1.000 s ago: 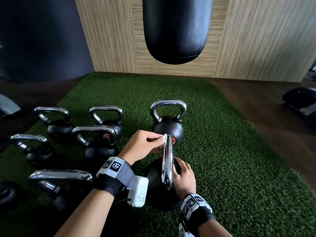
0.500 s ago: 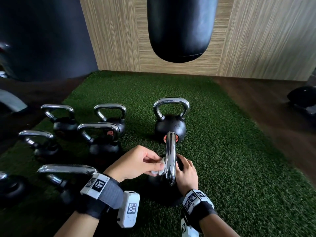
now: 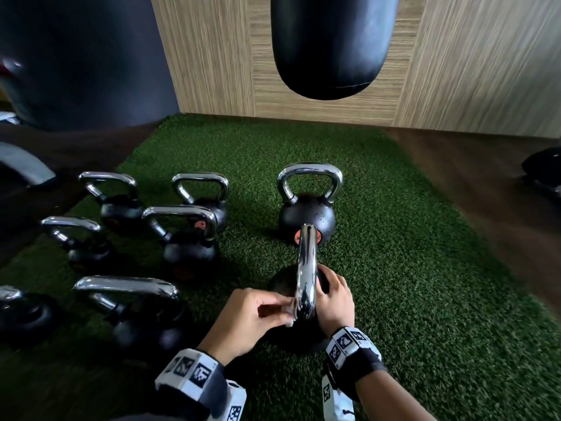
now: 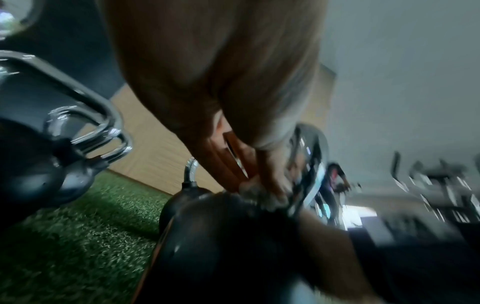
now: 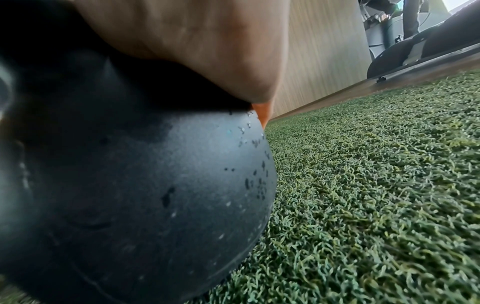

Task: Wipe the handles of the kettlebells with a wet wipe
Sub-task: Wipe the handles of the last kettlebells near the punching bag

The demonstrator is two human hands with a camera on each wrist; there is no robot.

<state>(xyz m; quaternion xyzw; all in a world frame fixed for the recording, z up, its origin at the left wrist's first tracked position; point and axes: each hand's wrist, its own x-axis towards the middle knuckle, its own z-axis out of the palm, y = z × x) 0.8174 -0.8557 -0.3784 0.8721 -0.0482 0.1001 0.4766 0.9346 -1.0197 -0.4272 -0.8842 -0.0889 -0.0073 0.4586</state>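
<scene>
A black kettlebell (image 3: 282, 287) with a chrome handle (image 3: 307, 268) stands on the green turf right in front of me, handle edge-on to the head view. My left hand (image 3: 258, 314) pinches a white wet wipe (image 3: 290, 311) against the near lower end of that handle; in the left wrist view the wet wipe (image 4: 262, 195) is bunched under the fingers beside the handle (image 4: 311, 164). My right hand (image 3: 334, 296) rests on the right side of the ball, and the right wrist view shows the palm lying on the kettlebell (image 5: 155, 174).
Another kettlebell (image 3: 306, 214) stands just beyond. Several more kettlebells (image 3: 188, 235) crowd the left of the turf (image 3: 425, 284). A black punching bag (image 3: 331, 47) hangs ahead before a wooden wall. Dark wood floor and a black object (image 3: 543, 168) lie at right.
My left hand has slid the wipe down the handle from its far top end toward me, to the near lower end. The right hand stays on the ball.
</scene>
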